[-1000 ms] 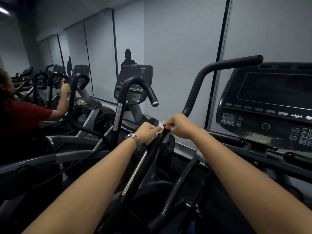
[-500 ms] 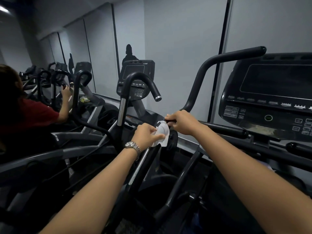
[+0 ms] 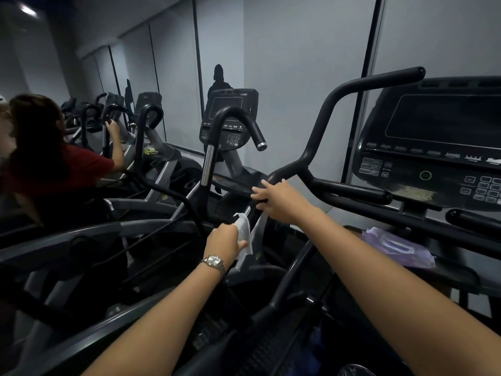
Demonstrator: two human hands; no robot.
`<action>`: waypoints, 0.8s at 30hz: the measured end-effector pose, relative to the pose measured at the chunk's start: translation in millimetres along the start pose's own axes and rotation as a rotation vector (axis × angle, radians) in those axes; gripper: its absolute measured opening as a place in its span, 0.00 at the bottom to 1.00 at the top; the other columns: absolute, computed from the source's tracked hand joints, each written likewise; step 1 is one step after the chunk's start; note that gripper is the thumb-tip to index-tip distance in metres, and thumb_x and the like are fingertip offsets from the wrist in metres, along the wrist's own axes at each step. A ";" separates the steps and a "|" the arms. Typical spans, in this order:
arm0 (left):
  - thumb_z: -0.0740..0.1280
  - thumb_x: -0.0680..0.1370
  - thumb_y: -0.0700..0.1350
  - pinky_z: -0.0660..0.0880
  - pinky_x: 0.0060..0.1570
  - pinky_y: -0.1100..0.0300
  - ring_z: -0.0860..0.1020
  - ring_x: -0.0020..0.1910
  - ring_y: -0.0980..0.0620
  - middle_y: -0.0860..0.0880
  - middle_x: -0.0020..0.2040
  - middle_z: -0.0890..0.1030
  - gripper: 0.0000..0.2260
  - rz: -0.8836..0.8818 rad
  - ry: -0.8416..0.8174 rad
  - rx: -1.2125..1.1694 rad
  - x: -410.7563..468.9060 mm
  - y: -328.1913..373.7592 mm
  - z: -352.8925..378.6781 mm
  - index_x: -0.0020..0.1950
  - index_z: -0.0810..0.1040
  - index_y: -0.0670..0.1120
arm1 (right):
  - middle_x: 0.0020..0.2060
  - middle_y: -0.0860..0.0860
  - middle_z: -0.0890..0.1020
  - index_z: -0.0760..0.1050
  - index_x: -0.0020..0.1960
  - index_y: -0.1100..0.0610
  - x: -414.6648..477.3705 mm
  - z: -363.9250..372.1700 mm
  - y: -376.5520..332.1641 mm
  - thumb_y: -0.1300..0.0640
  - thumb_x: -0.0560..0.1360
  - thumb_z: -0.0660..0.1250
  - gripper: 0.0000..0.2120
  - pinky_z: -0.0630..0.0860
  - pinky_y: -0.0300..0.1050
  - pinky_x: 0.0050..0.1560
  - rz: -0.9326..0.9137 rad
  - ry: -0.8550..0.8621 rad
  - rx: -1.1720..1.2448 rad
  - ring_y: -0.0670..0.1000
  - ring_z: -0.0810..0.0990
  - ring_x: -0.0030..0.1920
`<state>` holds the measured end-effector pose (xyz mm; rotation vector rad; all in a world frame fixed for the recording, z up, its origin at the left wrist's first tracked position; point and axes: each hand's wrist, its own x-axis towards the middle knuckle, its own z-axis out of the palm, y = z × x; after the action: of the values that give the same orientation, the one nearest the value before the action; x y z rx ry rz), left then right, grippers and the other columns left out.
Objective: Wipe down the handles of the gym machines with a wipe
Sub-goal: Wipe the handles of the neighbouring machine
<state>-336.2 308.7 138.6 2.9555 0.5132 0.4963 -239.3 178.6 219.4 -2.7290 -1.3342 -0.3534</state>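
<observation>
Gripping a crumpled white wet wipe point(image 3: 243, 230) in the left hand point(image 3: 225, 241), thumb and curled fingers closed round its lower part, loose end standing up above the knuckles. Wearing a silver metal wristwatch point(image 3: 214, 263) just behind that hand. Holding the wipe apart from the long black curved tubular handle point(image 3: 320, 125), below and left of its lower bend.

Laying the right hand point(image 3: 283, 199) up and to the right of the left one, fingers point(image 3: 261, 189) nearly straight and slightly spread, tips against the lower bend of that handle, nothing held.

Facing, to the right of the right hand, a glossy black plastic console with a dark screen and keypad point(image 3: 433, 147). Below the right forearm, a flat purple plastic wipe packet point(image 3: 398, 246) lying on a dark ledge point(image 3: 458, 278) of the machine.

Beyond the left hand, a black hooked handle with a chrome end cap point(image 3: 253, 130) in front of a smaller black console point(image 3: 230, 104). Farther left, a person in a red shirt point(image 3: 67, 169), one hand on another machine's bar.

Standing in a dim room of pale grey wall panels point(image 3: 284, 63) split by dark vertical strips point(image 3: 364, 77), one ceiling light point(image 3: 27, 9) high on the left.
</observation>
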 end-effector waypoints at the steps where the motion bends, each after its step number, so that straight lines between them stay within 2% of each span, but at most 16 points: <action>1: 0.67 0.76 0.52 0.72 0.46 0.56 0.79 0.50 0.42 0.42 0.49 0.81 0.15 -0.005 -0.003 0.025 -6.7 -1.6 3.1 0.51 0.77 0.40 | 0.75 0.48 0.62 0.67 0.71 0.48 -3.4 0.5 -2.1 0.51 0.80 0.59 0.20 0.51 0.59 0.75 -0.003 0.000 0.004 0.54 0.59 0.75; 5: 0.65 0.78 0.44 0.72 0.44 0.55 0.80 0.49 0.42 0.43 0.49 0.81 0.17 0.024 0.027 0.029 -19.7 0.7 7.7 0.63 0.69 0.38 | 0.74 0.49 0.64 0.67 0.71 0.49 -17.9 7.0 -9.7 0.53 0.80 0.59 0.20 0.53 0.59 0.75 -0.014 -0.067 -0.005 0.54 0.60 0.74; 8: 0.62 0.79 0.41 0.72 0.41 0.56 0.81 0.49 0.44 0.44 0.53 0.80 0.14 0.104 0.074 0.073 -8.3 9.2 4.6 0.63 0.67 0.39 | 0.71 0.54 0.68 0.68 0.71 0.50 -32.7 12.0 -16.1 0.58 0.79 0.58 0.21 0.57 0.59 0.72 0.008 -0.098 -0.032 0.57 0.66 0.71; 11: 0.59 0.80 0.39 0.67 0.36 0.60 0.80 0.50 0.46 0.43 0.60 0.74 0.13 0.183 0.121 0.121 2.6 19.4 0.3 0.65 0.66 0.39 | 0.69 0.58 0.69 0.67 0.71 0.52 -45.4 14.9 -20.8 0.59 0.79 0.57 0.20 0.62 0.56 0.71 0.042 -0.117 -0.062 0.60 0.70 0.67; 15: 0.59 0.81 0.38 0.72 0.38 0.61 0.80 0.50 0.49 0.43 0.60 0.73 0.14 0.167 0.134 0.113 0.3 19.7 7.1 0.65 0.66 0.38 | 0.74 0.56 0.63 0.64 0.73 0.50 -53.8 18.4 -20.5 0.60 0.80 0.58 0.22 0.57 0.57 0.74 0.053 -0.134 -0.031 0.57 0.64 0.73; 19: 0.62 0.79 0.40 0.76 0.45 0.57 0.81 0.51 0.45 0.43 0.57 0.78 0.14 0.099 0.082 0.048 -8.0 8.2 15.7 0.64 0.67 0.37 | 0.75 0.50 0.62 0.64 0.74 0.51 -53.6 19.0 -21.4 0.60 0.79 0.58 0.23 0.53 0.59 0.75 0.037 -0.140 -0.030 0.53 0.57 0.76; 24: 0.67 0.76 0.42 0.74 0.46 0.54 0.80 0.50 0.42 0.43 0.50 0.81 0.17 0.051 0.049 -0.069 -18.0 -3.5 15.8 0.62 0.69 0.39 | 0.75 0.49 0.62 0.61 0.74 0.50 -44.5 25.5 -36.6 0.62 0.78 0.58 0.26 0.57 0.62 0.73 -0.006 -0.172 -0.089 0.53 0.57 0.76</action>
<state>-348.1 305.2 117.8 2.9034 0.4181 0.5804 -290.2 171.5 182.9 -2.8870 -1.3990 -0.1866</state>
